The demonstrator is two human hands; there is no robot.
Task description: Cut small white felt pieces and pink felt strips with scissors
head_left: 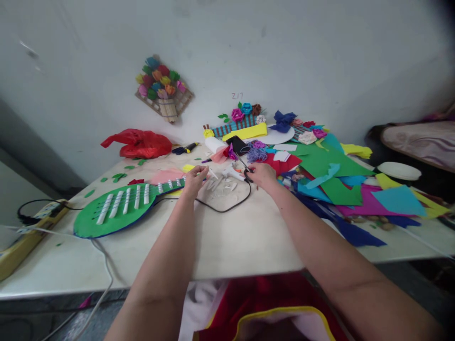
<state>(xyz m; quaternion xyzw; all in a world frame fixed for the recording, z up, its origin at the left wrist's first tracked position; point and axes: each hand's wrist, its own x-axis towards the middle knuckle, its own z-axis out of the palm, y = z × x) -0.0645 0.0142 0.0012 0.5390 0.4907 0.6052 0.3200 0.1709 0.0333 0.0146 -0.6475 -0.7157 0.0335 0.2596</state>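
Note:
My left hand [195, 181] is closed, fingers pinched on a small white strip [213, 174] that points to the right. In my right hand [263, 175] are scissors [241, 161], their black handle in my fingers and their blades pointing up and to the left. Between the hands lie white scraps [223, 188] and a white tool with a black cord [231, 174], perhaps a glue gun, partly hidden. A green lute-shaped craft piece [117, 208] with white bars and strings lies left of my left hand; its neck reaches toward that hand.
Coloured paper sheets [334, 158] pile up on the right. A red plastic bag [142, 143] and black-and-yellow pliers [185, 148] lie at the back left. A dark phone [237, 145] sits near the wall. A power strip [31, 234] with cables lies along the left edge.

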